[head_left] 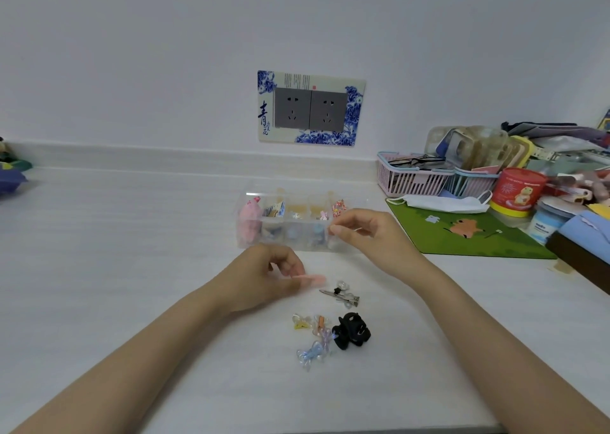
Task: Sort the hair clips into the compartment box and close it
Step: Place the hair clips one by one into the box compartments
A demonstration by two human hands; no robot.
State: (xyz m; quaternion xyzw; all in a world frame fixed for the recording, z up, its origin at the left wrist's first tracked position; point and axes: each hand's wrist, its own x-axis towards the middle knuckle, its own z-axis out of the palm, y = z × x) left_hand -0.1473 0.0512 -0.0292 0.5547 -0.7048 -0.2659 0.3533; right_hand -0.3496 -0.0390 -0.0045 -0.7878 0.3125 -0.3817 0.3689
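Observation:
A clear compartment box (284, 245) stands open on the white table, with clips in several of its cells and a pink fluffy clip (249, 222) at its left end. My left hand (264, 278) hovers just in front of the box, pinching a flat pink hair clip (312, 280). My right hand (369, 235) is at the box's right end, fingertips pinched together over the last cell; whether they hold something is unclear. Loose on the table nearer me lie a silver clip (341, 296), a black claw clip (351, 331), a yellow clip (300, 323) and a blue bow clip (312, 354).
A green mat (468, 235) with a face mask (445, 204) lies to the right of the box. Behind it stand pink baskets (412, 179), a red tub (516, 190) and a heap of clutter. A wall socket (310, 108) is above the box.

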